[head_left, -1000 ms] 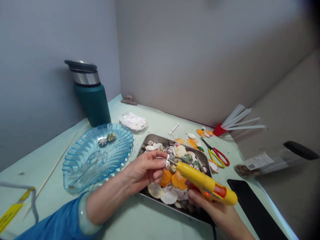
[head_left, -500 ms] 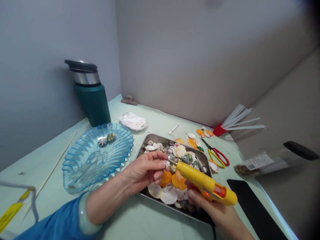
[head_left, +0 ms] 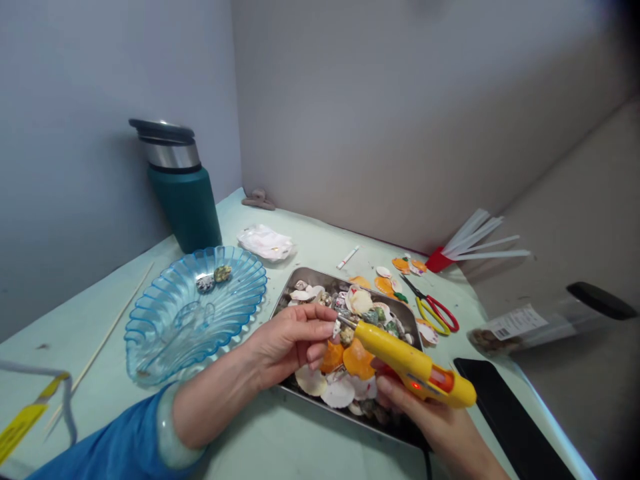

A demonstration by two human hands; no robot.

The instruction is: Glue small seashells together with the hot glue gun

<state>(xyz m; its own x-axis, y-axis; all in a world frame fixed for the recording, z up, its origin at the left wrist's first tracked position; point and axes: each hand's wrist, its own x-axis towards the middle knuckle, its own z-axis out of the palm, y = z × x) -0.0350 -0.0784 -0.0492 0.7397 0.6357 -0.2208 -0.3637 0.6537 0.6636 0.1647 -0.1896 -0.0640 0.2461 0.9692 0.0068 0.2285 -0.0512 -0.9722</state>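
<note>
Glue gun [head_left: 395, 350], yellow, red lamp [head_left: 416, 385] lit, is gripped in the right hand [head_left: 417, 408] above a metal tray [head_left: 315, 277] of seashells [head_left: 359, 361], its nozzle [head_left: 349, 322] touching or just beside a whitish piece [head_left: 337, 328] pinched by the left hand [head_left: 293, 335]. Applying glue seems the step; the next move calls for keeping fingers off the nozzle.

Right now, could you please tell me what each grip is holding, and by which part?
The right grip holds the yellow glue gun beneath its body; the left grip pinches a small whitish piece by one side.
</note>
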